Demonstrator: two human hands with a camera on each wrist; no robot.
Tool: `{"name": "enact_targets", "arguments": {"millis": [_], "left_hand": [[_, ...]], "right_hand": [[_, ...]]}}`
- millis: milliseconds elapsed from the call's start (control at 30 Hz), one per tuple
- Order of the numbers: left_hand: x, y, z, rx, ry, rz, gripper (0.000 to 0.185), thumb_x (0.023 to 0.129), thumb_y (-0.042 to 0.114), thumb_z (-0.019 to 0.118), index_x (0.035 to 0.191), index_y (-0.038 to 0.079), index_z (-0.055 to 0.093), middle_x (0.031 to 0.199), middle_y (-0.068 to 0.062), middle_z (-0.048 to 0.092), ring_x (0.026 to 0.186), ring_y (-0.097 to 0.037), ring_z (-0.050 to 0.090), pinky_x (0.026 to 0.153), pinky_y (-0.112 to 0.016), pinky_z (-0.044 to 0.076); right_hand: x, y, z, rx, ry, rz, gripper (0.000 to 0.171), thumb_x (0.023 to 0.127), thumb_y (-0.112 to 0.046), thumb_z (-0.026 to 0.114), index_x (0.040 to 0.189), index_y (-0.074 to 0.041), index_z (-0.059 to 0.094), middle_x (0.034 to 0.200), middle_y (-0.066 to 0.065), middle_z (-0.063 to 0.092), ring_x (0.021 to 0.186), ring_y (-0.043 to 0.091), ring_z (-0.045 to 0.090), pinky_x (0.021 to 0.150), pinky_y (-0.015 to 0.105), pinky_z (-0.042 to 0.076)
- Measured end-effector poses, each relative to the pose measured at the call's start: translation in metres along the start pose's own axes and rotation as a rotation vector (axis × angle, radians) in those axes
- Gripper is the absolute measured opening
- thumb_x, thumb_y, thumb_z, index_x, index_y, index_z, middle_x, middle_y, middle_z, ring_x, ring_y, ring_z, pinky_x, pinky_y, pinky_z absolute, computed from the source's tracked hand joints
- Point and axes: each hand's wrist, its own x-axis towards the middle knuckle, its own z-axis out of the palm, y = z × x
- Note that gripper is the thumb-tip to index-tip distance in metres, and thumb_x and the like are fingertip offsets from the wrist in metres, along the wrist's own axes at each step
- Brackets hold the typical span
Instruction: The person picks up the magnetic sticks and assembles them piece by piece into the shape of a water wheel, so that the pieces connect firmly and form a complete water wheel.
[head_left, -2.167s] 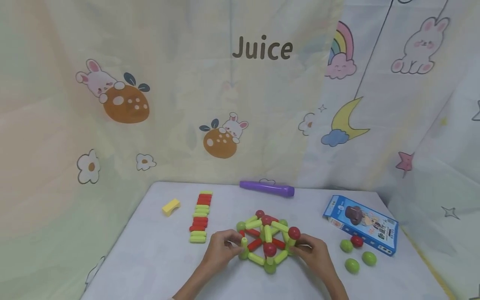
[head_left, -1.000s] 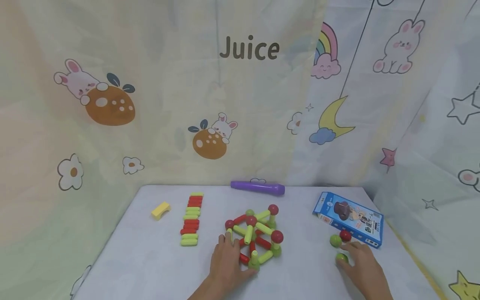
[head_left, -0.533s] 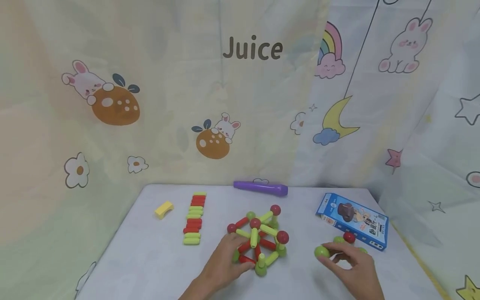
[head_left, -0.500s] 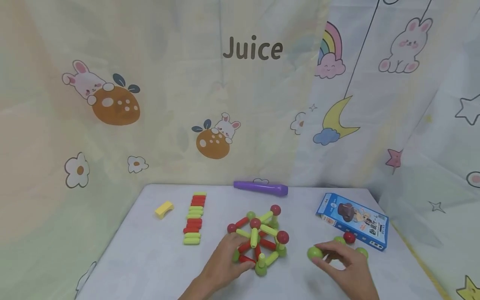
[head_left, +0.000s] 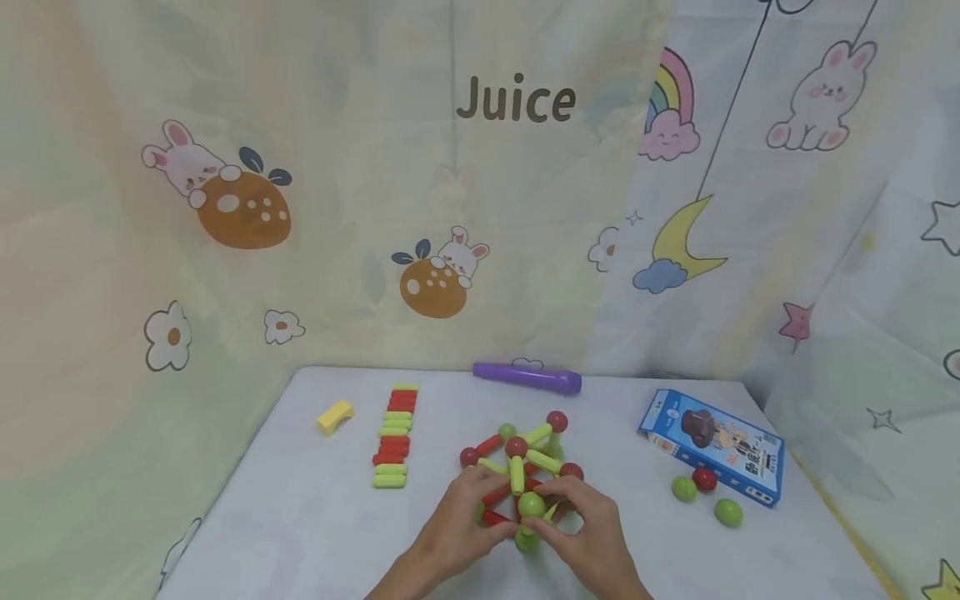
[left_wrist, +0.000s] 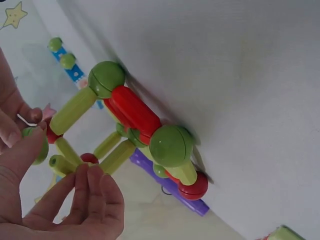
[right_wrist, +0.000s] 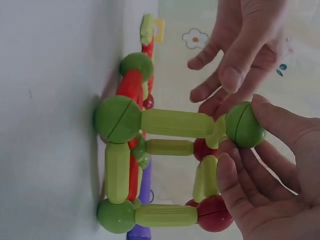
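A frame of yellow-green and red rods joined by green and red balls stands on the white table. My right hand pinches a green ball between thumb and fingers. It holds the ball at the top end of an upright yellow-green rod at the frame's near corner. My left hand is at the frame's left side with its fingers loosely bent. Those fingers touch a rod end and grip nothing that I can see.
A row of spare red and green rods and a yellow block lie to the left. A purple tube lies at the back. To the right are a blue box and three loose balls.
My right hand went to the loose balls by the blue box, picked up a green one and brought it to the frame. My left hand stayed at the frame.
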Motion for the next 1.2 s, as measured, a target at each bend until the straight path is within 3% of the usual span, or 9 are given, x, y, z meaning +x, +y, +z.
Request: {"name": "enact_targets", "arguments": {"millis": [300,567,767,900,1000,1067,1200], "left_hand": [[0.001,0.001,0.002,0.031,-0.010,0.033,0.058,0.091,0.023,0.090,0.144,0.012,0.070,0.128,-0.001,0.066,0.116,-0.022,0.060,0.098,-0.035,0.059],[0.002,0.002,0.004,0.037,-0.033,0.032,0.062,0.091,0.022,0.090,0.147,0.012,0.067,0.133,0.002,0.065,0.122,-0.012,0.057,0.102,-0.035,0.058],[0.000,-0.001,0.001,0.078,-0.007,0.058,0.060,0.090,0.023,0.091,0.145,0.014,0.069,0.133,0.000,0.067,0.120,-0.015,0.059,0.100,-0.034,0.059],[-0.006,-0.010,-0.004,0.248,0.048,-0.038,0.060,0.088,0.027,0.093,0.141,0.009,0.070,0.131,-0.003,0.065,0.112,-0.018,0.057,0.095,-0.035,0.058],[-0.008,-0.020,-0.006,0.371,0.056,-0.171,0.062,0.085,0.029,0.094,0.137,0.005,0.070,0.126,-0.004,0.062,0.105,-0.019,0.053,0.091,-0.038,0.057],[-0.008,-0.026,-0.005,0.377,0.033,-0.235,0.059,0.085,0.027,0.094,0.134,0.004,0.071,0.120,-0.004,0.060,0.101,-0.019,0.052,0.088,-0.039,0.057],[-0.006,-0.035,-0.001,0.241,-0.022,-0.303,0.054,0.087,0.019,0.092,0.132,-0.001,0.070,0.111,-0.003,0.056,0.096,-0.019,0.054,0.089,-0.041,0.059]], "right_hand": [[-0.001,0.004,0.006,-0.002,-0.008,0.044,0.039,0.078,-0.008,0.096,0.111,-0.016,0.077,0.098,-0.019,0.073,0.086,0.009,0.068,0.075,0.033,0.062],[0.000,0.007,0.007,0.004,0.020,0.017,0.043,0.075,-0.007,0.098,0.110,-0.022,0.076,0.098,-0.018,0.073,0.085,0.007,0.069,0.073,0.032,0.061],[-0.002,0.005,-0.001,-0.007,-0.012,0.003,0.040,0.079,-0.012,0.096,0.112,-0.020,0.076,0.100,-0.018,0.073,0.087,0.008,0.068,0.074,0.030,0.061],[-0.006,0.013,-0.018,-0.121,0.094,-0.058,0.034,0.079,-0.009,0.096,0.104,-0.018,0.076,0.090,-0.016,0.070,0.078,0.008,0.064,0.068,0.026,0.058],[-0.004,0.025,-0.031,-0.238,0.179,-0.003,0.034,0.077,-0.006,0.097,0.101,-0.015,0.075,0.084,-0.011,0.067,0.076,0.008,0.061,0.065,0.025,0.055],[0.000,0.034,-0.036,-0.271,0.143,0.093,0.039,0.078,-0.010,0.097,0.110,-0.011,0.075,0.090,-0.007,0.069,0.080,0.009,0.061,0.067,0.024,0.055],[0.011,0.051,-0.032,-0.235,-0.041,0.231,0.050,0.083,-0.015,0.094,0.127,-0.010,0.072,0.106,-0.003,0.074,0.090,0.013,0.065,0.071,0.024,0.056]]}}
